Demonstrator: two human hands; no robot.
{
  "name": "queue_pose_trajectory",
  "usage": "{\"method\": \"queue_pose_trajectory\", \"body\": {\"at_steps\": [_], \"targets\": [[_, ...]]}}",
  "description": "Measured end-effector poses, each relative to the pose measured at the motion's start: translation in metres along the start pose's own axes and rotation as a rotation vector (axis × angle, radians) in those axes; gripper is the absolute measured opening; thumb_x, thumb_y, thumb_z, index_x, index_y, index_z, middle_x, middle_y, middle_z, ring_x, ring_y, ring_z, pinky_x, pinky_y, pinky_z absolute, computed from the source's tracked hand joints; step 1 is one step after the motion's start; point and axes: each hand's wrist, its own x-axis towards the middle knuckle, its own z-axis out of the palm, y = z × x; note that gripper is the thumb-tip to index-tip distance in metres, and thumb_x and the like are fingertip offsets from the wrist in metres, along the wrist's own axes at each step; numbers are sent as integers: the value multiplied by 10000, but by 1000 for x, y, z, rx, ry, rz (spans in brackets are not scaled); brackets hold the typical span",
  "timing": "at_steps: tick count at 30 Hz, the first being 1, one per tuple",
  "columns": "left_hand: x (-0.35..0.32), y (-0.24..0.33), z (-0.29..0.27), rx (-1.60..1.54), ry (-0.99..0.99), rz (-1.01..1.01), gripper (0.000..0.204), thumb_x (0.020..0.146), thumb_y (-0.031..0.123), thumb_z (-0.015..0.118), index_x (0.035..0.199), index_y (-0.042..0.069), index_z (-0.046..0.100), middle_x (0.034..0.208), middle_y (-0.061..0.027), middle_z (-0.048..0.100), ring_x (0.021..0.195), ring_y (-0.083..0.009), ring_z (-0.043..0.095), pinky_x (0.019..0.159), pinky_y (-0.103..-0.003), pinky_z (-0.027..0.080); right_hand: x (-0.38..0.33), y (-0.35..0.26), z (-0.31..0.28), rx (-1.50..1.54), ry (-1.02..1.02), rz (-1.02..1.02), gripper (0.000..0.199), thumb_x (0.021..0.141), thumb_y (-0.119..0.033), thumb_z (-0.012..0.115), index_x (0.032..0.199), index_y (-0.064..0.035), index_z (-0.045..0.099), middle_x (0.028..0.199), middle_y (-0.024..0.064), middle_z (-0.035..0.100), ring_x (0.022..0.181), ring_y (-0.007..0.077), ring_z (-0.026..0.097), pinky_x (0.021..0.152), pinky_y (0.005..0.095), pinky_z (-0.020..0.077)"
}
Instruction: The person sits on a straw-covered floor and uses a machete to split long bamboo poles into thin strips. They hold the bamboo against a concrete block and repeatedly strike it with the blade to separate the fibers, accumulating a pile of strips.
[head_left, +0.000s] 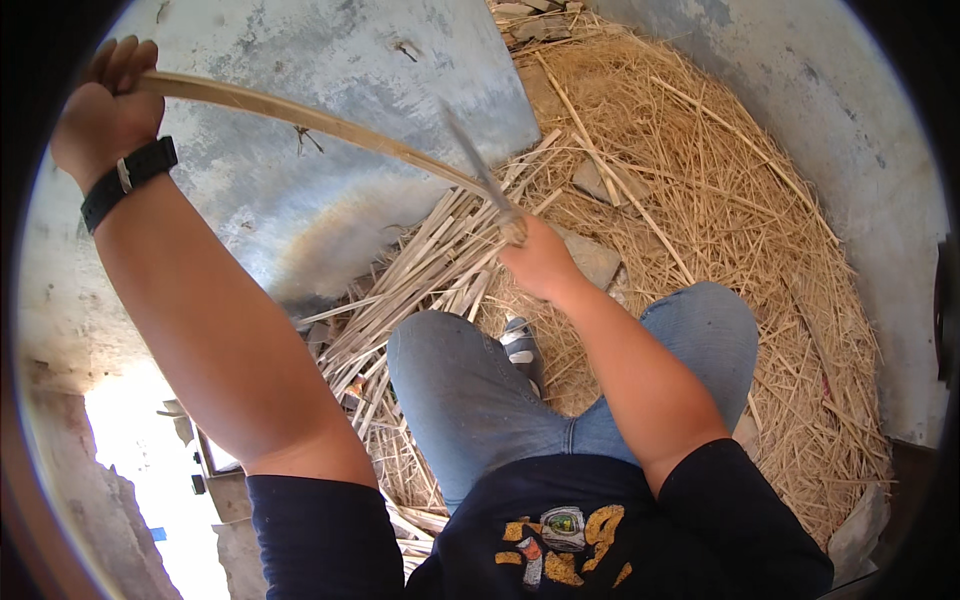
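High at the upper left, my left hand (pixel 108 120) grips one end of a long pale strip, which looks like split bamboo (pixel 310 118). The strip bows down to the right and its far end meets a knife (pixel 478 160) near the blade's base. My right hand (pixel 540 258) is closed round the knife's handle, with the blade pointing up and a little left. Whether the blade is cutting into the strip or only touching it, I cannot tell. Below the strip lies a pile of split strips (pixel 430 255), left of my right hand.
Straw-like shavings (pixel 720 200) cover the floor to the right, with a flat stone (pixel 590 258) among them. A worn blue-grey wall (pixel 340 50) rises ahead, another wall (pixel 800 80) at the right. A bright opening (pixel 150 470) is at lower left. My bent knees (pixel 440 370) frame a shoe (pixel 522 350).
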Motion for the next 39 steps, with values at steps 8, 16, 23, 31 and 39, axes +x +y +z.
{"method": "queue_pose_trajectory", "body": {"at_steps": [8,16,23,31,39], "targets": [[59,-22,-78,-429,-310,-97,290,917,-10,258,1082,-151,450,818,-165,440,602,-221,344,564,-350,327,-31,-50,-1,47,-112,-83,431,859,-114,631,1257,31,556,960,167,684,781,274,681,729,415,544],[11,-6,-10,-139,8,-47,303,905,-34,266,1133,-138,436,807,-141,413,595,-215,325,548,-335,299,-10,0,9,127,-12,71,514,850,-136,640,1301,68,504,782,145,630,631,203,626,584,372,493],[58,-17,-50,-295,-298,-101,183,929,26,365,1020,-83,481,836,-145,458,635,-225,398,581,-337,349,-42,-57,-7,84,-102,-147,475,854,-140,648,1267,69,545,823,161,658,702,238,646,659,383,499],[2,3,17,14,-53,38,230,926,-16,312,1077,-69,477,897,-160,513,640,-236,463,583,-324,394,-21,-29,-12,-11,-44,-71,434,848,-131,643,1228,56,550,954,230,683,855,328,691,752,428,542],[46,-8,-33,-110,-173,-112,48,886,39,341,841,55,351,674,-53,296,566,-166,275,522,-315,262,-23,-18,10,133,-29,-10,375,880,-133,640,1207,29,555,950,202,680,835,297,696,708,418,546]]}}
